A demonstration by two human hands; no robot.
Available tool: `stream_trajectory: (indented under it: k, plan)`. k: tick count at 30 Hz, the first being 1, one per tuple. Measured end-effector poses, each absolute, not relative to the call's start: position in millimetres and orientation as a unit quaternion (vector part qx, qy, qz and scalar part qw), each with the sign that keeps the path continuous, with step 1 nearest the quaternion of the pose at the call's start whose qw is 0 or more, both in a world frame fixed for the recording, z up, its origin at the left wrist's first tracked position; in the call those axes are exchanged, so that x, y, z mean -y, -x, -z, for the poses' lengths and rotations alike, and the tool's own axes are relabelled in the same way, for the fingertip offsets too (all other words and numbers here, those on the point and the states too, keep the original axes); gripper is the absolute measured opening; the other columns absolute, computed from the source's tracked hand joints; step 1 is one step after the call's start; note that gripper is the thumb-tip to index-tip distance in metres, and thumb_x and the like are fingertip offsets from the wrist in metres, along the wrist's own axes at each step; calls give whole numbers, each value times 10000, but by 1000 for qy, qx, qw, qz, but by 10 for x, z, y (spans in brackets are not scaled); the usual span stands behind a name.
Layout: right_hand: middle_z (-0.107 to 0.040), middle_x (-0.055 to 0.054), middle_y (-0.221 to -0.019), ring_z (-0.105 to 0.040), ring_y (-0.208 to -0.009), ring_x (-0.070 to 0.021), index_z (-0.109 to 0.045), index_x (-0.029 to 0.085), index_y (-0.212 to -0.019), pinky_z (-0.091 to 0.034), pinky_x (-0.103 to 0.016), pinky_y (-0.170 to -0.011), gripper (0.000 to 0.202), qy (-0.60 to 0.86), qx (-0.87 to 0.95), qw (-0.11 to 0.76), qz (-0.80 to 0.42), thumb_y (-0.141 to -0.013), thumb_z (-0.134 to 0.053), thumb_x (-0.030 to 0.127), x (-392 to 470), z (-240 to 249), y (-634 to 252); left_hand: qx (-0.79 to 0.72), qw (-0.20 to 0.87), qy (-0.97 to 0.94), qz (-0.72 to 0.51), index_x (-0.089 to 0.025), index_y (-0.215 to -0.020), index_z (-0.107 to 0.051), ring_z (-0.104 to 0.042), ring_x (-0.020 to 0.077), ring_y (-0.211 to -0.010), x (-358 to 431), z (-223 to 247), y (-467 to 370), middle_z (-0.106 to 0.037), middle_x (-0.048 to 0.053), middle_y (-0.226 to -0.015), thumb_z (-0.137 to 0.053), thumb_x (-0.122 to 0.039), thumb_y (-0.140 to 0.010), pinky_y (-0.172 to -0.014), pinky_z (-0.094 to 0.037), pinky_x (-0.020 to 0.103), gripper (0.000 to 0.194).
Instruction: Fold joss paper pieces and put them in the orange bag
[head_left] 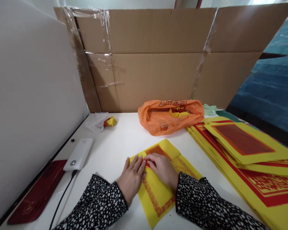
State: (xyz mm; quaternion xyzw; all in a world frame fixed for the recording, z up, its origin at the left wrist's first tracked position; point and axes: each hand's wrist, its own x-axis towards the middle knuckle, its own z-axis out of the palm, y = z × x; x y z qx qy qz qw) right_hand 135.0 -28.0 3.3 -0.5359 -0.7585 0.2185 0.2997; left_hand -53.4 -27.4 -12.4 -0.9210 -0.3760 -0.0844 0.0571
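Note:
A yellow paper sheet [156, 198] with red-orange printing lies at an angle on the white table, its far part folded over. My left hand [132, 175] lies flat on the sheet's left edge, fingers stretched out. My right hand [163, 167] is on the fold from the right, its fingers curled and the thumb close to the fingertips at the folded edge. Both hands almost meet there. Just how the right fingertips grip the paper is partly hidden. A small red strip shows between the hands.
An orange plastic bag [148, 123] with folded yellow-red paper stands behind. Stacked yellow-red sheets [244, 140] lie right. On the left are a white power bank [80, 153] with a black cable, a dark red pouch [38, 191] and a clear bag [97, 123]. Cardboard [153, 70] walls the back.

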Motion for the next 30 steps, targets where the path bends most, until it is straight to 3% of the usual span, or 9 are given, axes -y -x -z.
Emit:
stream_trajectory:
  k: [3,10,20,25,27,30]
  plan:
    - [-657,-38,-954,-628,-865,-174,-643,210,-1079,-504,-299,-796,227,534,768,288,-206,-924,-500,126,320,-59,-1379,377,52,923,56,-165,-1426,-440,-394,342,-1366,300,102,536,-439,166,-1474,-443,-309,-976,-1055,-354,592,473]
    - [-623,-115,-1033,-594,-934,-246,-601,172,-1215,-531,-423,-841,310,498,824,243,-116,-947,-445,154,683,-14,-1572,349,23,936,47,-348,-1472,-351,-243,475,-1399,350,9,539,-274,136,-1569,-588,-561,-852,-1029,-285,691,698]
    - [-598,-129,-1208,-556,-1120,-258,-541,172,-1324,-503,-439,-979,396,480,823,280,-117,-938,-456,145,857,19,-1650,322,31,945,52,-420,-1435,-390,-92,539,-1399,367,18,518,-235,43,-1593,-546,-759,-744,-1007,-166,769,786]
    - [-575,-144,-1243,-531,-1130,-264,-583,147,-1267,-490,-464,-990,356,487,820,281,-111,-919,-510,163,839,49,-1653,279,-36,957,69,-296,-1499,-304,-89,450,-1445,163,-11,670,-305,96,-1563,-476,-731,-812,-1084,-206,673,831]
    - [-567,-151,-1268,-525,-1133,-274,-604,147,-1236,-484,-477,-989,333,487,824,272,-100,-912,-525,162,821,69,-1654,266,-88,958,68,-222,-1517,-252,-192,375,-1447,-8,-64,738,-392,123,-1516,-438,-647,-890,-1102,-289,576,780]
    - [-569,-154,-1282,-522,-1142,-286,-609,154,-1220,-472,-484,-993,334,487,824,270,-108,-894,-542,139,810,51,-1651,224,-106,966,70,-234,-1442,-409,-391,292,-1377,-261,-152,780,-477,122,-1458,-442,-491,-957,-1065,-406,460,550]
